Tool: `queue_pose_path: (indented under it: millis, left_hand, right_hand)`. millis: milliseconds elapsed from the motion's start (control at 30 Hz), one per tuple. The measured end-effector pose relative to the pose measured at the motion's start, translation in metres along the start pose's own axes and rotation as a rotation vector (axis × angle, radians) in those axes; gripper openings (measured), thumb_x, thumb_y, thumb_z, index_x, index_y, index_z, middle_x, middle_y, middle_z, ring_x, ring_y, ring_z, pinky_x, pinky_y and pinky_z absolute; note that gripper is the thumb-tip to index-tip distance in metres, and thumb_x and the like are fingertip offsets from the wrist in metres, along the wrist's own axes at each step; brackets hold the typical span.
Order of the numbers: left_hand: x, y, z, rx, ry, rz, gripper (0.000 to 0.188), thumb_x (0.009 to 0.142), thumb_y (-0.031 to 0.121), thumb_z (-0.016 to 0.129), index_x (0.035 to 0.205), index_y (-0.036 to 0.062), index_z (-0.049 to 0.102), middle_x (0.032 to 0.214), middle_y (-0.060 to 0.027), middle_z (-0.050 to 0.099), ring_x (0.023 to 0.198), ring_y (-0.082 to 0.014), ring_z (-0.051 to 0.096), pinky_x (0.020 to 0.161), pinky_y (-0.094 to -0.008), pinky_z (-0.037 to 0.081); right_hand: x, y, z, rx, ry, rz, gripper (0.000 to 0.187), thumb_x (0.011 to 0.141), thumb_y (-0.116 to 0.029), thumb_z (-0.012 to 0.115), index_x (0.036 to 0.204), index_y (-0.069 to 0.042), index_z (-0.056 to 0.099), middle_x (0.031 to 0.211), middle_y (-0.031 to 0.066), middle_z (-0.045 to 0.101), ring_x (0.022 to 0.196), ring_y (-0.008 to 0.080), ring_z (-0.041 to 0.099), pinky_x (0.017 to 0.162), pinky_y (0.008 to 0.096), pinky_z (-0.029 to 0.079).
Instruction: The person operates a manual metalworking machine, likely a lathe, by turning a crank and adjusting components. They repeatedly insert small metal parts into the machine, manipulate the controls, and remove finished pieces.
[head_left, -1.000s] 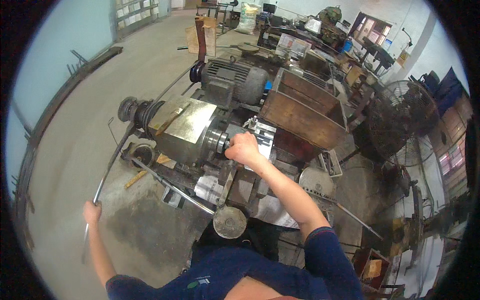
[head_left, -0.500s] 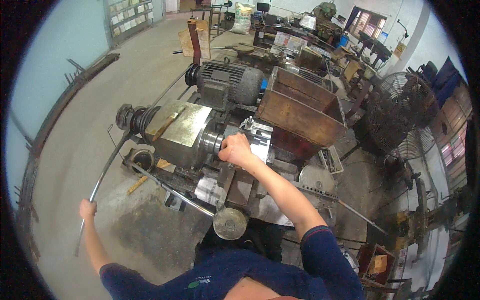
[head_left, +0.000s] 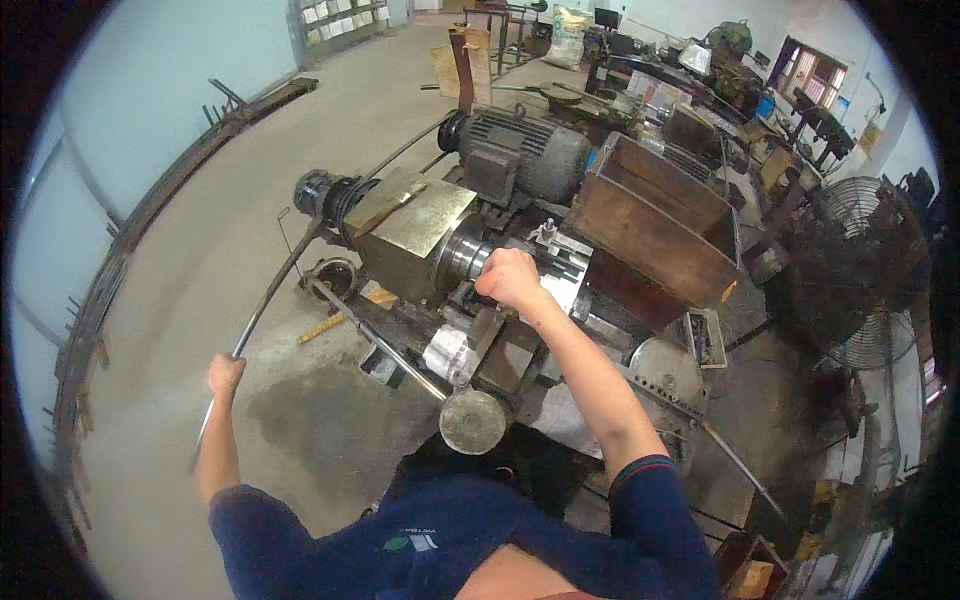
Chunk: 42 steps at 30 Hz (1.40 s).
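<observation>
I stand over a small lathe-like machine [head_left: 420, 235] with a brass-coloured housing. My right hand [head_left: 510, 278] is closed on the chuck area beside the shiny spindle [head_left: 462, 255]. My left hand [head_left: 225, 375] grips a long thin metal rod [head_left: 275, 295] far out to the left, above the concrete floor. The rod runs from my hand up toward the back end of the machine. A round handwheel [head_left: 472, 420] sits close to my body.
A grey electric motor [head_left: 525, 155] sits behind the machine, with a rusty open metal box [head_left: 655, 225] to its right. A standing fan [head_left: 865, 270] is at the far right. Long steel bars [head_left: 110, 270] lie along the left wall. Cluttered benches fill the background.
My left hand has pulled the rod a little lower and toward me. My right hand stays on the chuck area. The view has shifted slightly.
</observation>
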<state>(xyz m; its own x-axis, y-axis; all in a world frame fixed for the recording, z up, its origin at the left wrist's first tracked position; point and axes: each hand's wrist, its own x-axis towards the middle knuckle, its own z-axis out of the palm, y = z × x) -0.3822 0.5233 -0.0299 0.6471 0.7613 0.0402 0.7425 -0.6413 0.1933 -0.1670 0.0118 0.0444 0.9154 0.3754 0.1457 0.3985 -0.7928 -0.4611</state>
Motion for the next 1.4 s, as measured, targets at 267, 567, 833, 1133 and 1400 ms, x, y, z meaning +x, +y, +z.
queue_pose_path:
  millis: [267,567,833,1133,1400]
  left_hand:
    - [-0.112,0.067,-0.011,-0.055,-0.056,-0.076,0.032,0.067,0.031,0.06,0.081,0.003,0.065,0.08,-0.0197,0.063,0.082,-0.0351,0.061,0.072,-0.0417,0.047]
    - [-0.1,0.075,-0.022,0.014,-0.208,0.131,0.028,0.067,0.028,0.062,0.082,0.0041,0.063,0.08,-0.0184,0.063,0.077,-0.0316,0.062,0.069,-0.0394,0.048]
    - [-0.168,0.27,-0.071,-0.821,-0.383,0.876,0.021,0.083,0.014,0.058,0.094,-0.0031,0.061,0.079,-0.0096,0.065,0.071,-0.0094,0.058,0.064,-0.0246,0.046]
    - [-0.244,0.346,-0.031,-1.408,-1.29,0.715,0.031,0.091,0.025,0.047,0.082,-0.0005,0.061,0.066,-0.0013,0.058,0.058,-0.0078,0.054,0.053,-0.0235,0.043]
    - [-0.262,0.333,-0.016,-1.413,-1.425,0.462,0.043,0.091,0.036,0.043,0.07,0.0009,0.058,0.057,-0.0071,0.056,0.049,-0.0152,0.054,0.047,-0.0255,0.044]
  right_hand:
    - [0.001,0.003,-0.003,-0.025,-0.022,0.036,0.023,0.053,-0.017,0.059,0.067,0.0,0.065,0.071,0.0235,0.06,0.072,0.0367,0.061,0.07,0.0393,0.049]
    - [-0.012,0.001,-0.023,-0.183,0.261,-0.128,0.019,0.051,-0.017,0.056,0.061,-0.004,0.065,0.063,0.0187,0.06,0.071,0.0362,0.057,0.071,0.0396,0.046]
    - [-0.099,-0.034,-0.047,0.247,0.356,-0.498,0.027,0.055,-0.009,0.058,0.079,0.0,0.064,0.101,0.0231,0.058,0.082,0.0338,0.061,0.069,0.0326,0.05]
    - [-0.151,-0.035,-0.058,0.249,0.35,-0.41,0.021,0.052,-0.011,0.058,0.071,-0.005,0.062,0.092,0.0169,0.055,0.071,0.0296,0.051,0.064,0.0352,0.045]
    - [-0.161,-0.035,-0.048,0.265,0.308,-0.317,0.028,0.052,-0.015,0.056,0.076,-0.006,0.065,0.086,0.0133,0.058,0.072,0.0257,0.053,0.067,0.0321,0.042]
